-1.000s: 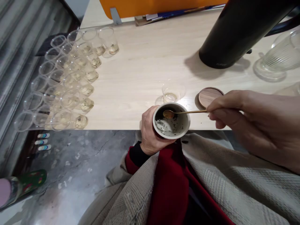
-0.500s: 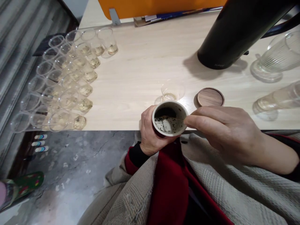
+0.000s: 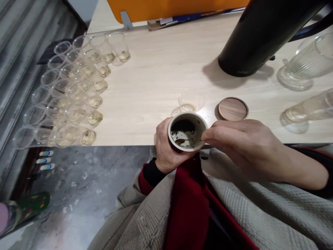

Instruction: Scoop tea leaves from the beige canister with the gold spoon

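My left hand point(image 3: 166, 147) is wrapped round an off-white cup point(image 3: 199, 131), tilted so that I look into it. Dark loose bits like tea leaves point(image 3: 183, 125) lie against its far inner side, with crumbs scattered over the wall. A small brown spoon point(image 3: 180, 142) has its bowl inside the cup, near the close side. My right hand point(image 3: 241, 146) pinches the spoon's thin handle at the cup's right rim; the fingertips partly hide it. Just behind the cup stands a clear plastic cup point(image 3: 187, 107) with a little pale liquid in it.
Rows of clear plastic cups point(image 3: 88, 100) with pale liquid and bits stand at the table's left. A round wooden coaster point(image 3: 233, 108) lies right of centre. Beyond are a large black jug point(image 3: 249, 45), a ribbed glass point(image 3: 304, 66) and another glass point(image 3: 307, 109). An orange panel point(image 3: 177, 8) borders the back.
The spoon's bowl now shows clearly at the near side of the cup. My right hand has shifted very slightly left. The dark bits now look more spread out. My left hand stays put.
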Motion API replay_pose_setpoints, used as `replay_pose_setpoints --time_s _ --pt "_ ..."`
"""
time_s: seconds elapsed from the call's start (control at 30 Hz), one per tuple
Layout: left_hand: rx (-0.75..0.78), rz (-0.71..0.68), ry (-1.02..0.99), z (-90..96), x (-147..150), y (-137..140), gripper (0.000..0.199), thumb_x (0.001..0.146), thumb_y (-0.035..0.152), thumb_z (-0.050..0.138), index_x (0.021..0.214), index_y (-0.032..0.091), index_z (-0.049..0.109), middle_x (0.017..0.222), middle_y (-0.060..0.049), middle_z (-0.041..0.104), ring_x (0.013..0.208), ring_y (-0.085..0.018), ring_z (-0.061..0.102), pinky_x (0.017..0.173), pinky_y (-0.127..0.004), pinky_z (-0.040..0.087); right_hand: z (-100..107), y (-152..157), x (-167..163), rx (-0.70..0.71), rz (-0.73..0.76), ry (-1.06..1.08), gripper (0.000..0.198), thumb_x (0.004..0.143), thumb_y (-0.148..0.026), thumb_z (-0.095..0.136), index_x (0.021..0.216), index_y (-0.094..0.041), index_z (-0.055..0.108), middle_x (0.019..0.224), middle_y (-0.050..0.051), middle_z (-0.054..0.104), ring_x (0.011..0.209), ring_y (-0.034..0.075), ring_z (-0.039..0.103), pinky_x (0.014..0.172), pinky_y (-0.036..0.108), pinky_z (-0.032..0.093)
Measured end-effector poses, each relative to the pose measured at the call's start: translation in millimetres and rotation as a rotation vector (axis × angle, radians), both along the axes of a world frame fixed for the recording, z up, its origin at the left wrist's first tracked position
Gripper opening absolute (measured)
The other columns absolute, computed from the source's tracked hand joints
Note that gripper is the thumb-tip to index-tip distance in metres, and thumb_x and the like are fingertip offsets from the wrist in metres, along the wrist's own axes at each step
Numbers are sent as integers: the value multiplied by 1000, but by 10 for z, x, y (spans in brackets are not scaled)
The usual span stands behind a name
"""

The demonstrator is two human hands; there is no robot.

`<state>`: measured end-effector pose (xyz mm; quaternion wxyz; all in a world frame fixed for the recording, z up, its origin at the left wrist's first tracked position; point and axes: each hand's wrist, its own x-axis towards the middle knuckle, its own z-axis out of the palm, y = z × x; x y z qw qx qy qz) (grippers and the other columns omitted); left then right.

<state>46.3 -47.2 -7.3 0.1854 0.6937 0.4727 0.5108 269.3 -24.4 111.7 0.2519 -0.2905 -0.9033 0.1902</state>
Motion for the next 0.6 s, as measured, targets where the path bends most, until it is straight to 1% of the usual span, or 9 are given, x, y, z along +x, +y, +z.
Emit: replay_pose_setpoints --time_s 0.07,0.17,0.27,0.33,0.4,0.47,0.53,0.6 --pt "20 -1 18 -13 -13 11 98 76 64 90 154 26 44 143 -14 61 132 -36 66 108 -58 60 39 36 31 -119 -64 46 13 108 -15 55 100 -19 65 77 0 65 64 12 57 57 26 41" --pt "51 2 33 -32 -25 23 100 76 66 90 154 25 43 142 -15 62 131 -36 66 109 -59 59 73 98 93 -363 -197 167 21 108 -26 60 90 -22 68 68 0 63 59 12 56 54 27 43" --pt "69 6 44 -42 -28 27 102 75 67 90 156 25 43 143 -15 61 131 -36 65 110 -59 58 38 145 145 -640 -367 421 22 105 -32 67 85 -22 70 75 2 68 56 11 55 51 27 47" --pt "78 7 47 -39 -25 27 103 75 66 91 157 25 42 143 -15 61 131 -36 65 110 -59 58 -1 171 162 -731 -448 607 17 101 -31 73 86 -21 72 77 2 68 54 10 52 52 28 50" --pt "91 8 49 -31 -20 26 103 75 66 91 157 24 43 142 -16 61 131 -36 65 110 -60 58 -28 197 170 -742 -487 727 14 97 -28 77 86 -21 74 73 0 65 53 10 52 51 28 50" --pt "98 16 52 -21 -14 24 101 77 66 90 157 24 43 142 -17 62 130 -36 64 110 -60 58 -35 223 178 -686 -519 778 13 96 -29 77 85 -24 74 69 0 63 54 12 53 49 29 48" --pt "101 25 55 -16 -11 23 100 79 66 89 158 24 44 142 -17 62 131 -36 64 111 -60 58 -27 240 186 -581 -566 795 12 97 -31 77 86 -27 74 70 0 63 56 15 56 48 31 46" --pt "97 29 58 -16 -11 25 100 78 66 89 157 24 44 142 -17 62 130 -36 64 110 -60 58 -11 237 188 -438 -604 808 10 98 -31 75 89 -28 74 72 0 63 58 15 57 49 32 48"
